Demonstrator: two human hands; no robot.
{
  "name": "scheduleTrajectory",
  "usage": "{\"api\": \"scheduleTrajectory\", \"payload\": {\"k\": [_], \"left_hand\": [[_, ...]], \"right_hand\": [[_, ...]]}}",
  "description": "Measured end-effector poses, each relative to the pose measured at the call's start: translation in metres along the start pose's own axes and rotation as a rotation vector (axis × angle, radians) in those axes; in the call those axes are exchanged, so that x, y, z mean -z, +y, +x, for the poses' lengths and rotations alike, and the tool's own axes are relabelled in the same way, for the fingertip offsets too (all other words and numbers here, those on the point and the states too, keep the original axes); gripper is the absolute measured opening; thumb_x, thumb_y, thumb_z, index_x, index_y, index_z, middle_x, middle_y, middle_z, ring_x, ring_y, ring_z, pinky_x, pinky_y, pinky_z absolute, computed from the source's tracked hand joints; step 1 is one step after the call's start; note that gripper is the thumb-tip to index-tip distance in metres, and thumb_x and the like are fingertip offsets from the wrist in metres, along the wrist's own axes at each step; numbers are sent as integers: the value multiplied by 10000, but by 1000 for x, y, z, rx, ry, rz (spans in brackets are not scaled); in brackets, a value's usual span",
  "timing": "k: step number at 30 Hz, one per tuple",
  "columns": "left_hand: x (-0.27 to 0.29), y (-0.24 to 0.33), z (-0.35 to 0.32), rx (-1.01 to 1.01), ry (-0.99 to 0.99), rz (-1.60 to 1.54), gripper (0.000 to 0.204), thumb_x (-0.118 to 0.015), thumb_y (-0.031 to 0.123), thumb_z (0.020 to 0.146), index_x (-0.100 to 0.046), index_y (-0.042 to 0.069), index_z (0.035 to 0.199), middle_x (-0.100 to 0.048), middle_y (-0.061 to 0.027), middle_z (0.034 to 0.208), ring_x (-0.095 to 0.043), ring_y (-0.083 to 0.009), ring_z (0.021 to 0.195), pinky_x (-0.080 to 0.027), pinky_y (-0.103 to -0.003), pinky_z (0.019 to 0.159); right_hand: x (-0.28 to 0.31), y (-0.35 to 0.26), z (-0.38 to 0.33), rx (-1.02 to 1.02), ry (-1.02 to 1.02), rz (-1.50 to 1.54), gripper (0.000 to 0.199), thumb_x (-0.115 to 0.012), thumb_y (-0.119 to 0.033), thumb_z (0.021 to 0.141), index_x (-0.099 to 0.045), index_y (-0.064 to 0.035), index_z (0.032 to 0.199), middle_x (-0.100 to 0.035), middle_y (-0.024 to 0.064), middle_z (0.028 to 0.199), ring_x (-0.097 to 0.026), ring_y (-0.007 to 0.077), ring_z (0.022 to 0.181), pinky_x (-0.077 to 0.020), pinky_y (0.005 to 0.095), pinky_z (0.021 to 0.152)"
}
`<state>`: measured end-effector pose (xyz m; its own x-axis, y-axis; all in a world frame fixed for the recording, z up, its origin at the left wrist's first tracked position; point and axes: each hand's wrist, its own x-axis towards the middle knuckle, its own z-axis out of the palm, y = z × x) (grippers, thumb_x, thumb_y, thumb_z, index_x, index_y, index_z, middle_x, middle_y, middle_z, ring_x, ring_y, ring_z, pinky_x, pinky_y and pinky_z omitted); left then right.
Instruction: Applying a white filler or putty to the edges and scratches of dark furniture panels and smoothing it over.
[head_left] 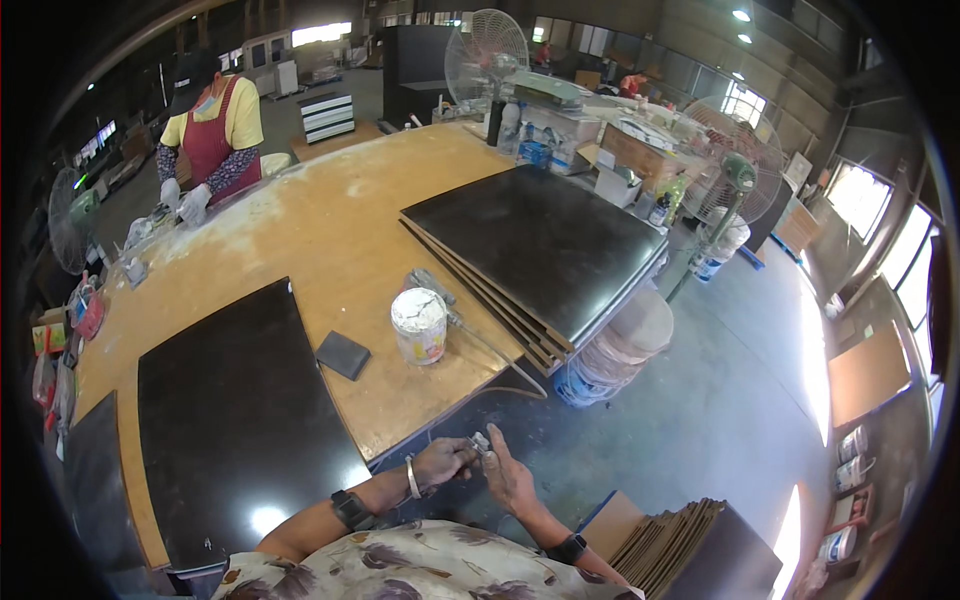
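My left hand (pixel 445 462), with a bracelet at the wrist, is closed, its fingertips at a small grey-white piece (pixel 481 441) whose kind I cannot make out. Close beside it, my right hand (pixel 509 477) has its fingers stretched out and its palm turned toward the piece; whether it touches it is unclear. Both hands are just off the near table edge. On the table (pixel 250 255) a glossy black panel (pixel 250 420) lies to the left. A white-topped bucket (pixel 419 325) and a dark square pad (pixel 343 355) are ahead of my hands.
Stacked black panels (pixel 540 245) lie at the table's right, beside a hose (pixel 500 358). Lidded buckets (pixel 615 350) stand below on the floor. More panels (pixel 680 550) are stacked near my right elbow. A co-worker (pixel 215 140) in a red apron works across the table. Fans (pixel 735 170) stand around.
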<state>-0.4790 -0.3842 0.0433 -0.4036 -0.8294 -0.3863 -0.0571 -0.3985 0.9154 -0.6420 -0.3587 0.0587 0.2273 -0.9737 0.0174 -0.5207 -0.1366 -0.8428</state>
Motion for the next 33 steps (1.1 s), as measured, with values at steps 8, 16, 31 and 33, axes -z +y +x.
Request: {"api": "scheduleTrajectory", "payload": {"k": [8, 16, 31, 33], "left_hand": [[-17, 19, -25, -71, -162, 458, 125, -524, 133, 852, -589, 26, 853, -581, -2, 654, -503, -90, 573, -410, -249, 542], [-12, -17, -20, -244, -46, 311, 252, -543, 278, 864, -624, 42, 821, -567, -27, 619, -510, -85, 581, -417, -263, 560], [-7, -32, -14, -272, 94, 608, 422, -466, 444, 877, -591, 50, 965, -591, -139, 747, -577, -246, 695, -443, -330, 665], [-10, -30, -15, -345, 68, 452, 420, -467, 434, 880, -568, 48, 1013, -599, -140, 801, -581, -253, 746, -445, -331, 709]], "right_hand": [[-3, 28, -24, 10, -156, 517, 504, -507, -168, 881, -310, -35, 1326, -544, 16, 808, -487, 127, 635, -416, 259, 574], [-5, 19, -19, -208, -293, 850, 370, -519, -142, 876, -447, -35, 1223, -434, -49, 696, -359, 22, 549, -284, 168, 454], [0, 26, -12, -373, -267, 1043, 400, -448, -112, 904, -370, -45, 1291, -422, -21, 699, -337, 49, 521, -285, 174, 449], [0, 30, -17, -354, -297, 960, 462, -439, -85, 903, -299, -72, 1343, -436, -13, 776, -346, 64, 549, -301, 180, 459]]}}
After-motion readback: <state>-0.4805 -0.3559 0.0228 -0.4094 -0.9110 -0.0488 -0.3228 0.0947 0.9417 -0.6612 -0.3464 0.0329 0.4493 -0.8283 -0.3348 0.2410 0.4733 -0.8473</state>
